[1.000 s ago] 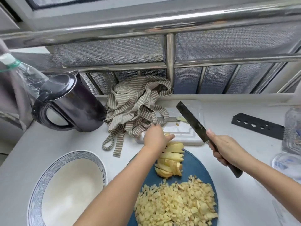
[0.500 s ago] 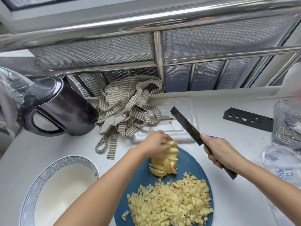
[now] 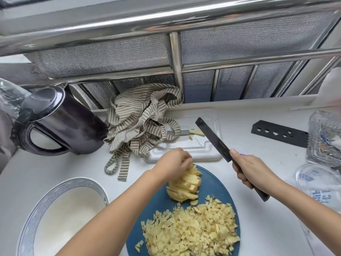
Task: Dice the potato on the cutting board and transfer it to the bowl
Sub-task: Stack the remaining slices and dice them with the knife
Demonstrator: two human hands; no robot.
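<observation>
A round blue cutting board lies in front of me. A large heap of diced potato covers its near half. At its far side a stack of potato slices leans together, and my left hand grips its top end with curled fingers. My right hand holds a black knife by the handle, the blade raised and pointing up-left, clear of the board. The white bowl with a blue patterned rim sits at the near left, nothing visible inside.
A dark kettle stands at the left, a striped cloth behind the board. A white tray holds a small tool and potato scraps. A black knife sheath, a glass container and a clear lid lie right.
My left hand slid nearer along the slices and now bunches them together. The knife hand stays raised, shifting only slightly. My head moved, so the scene shifted in view.
</observation>
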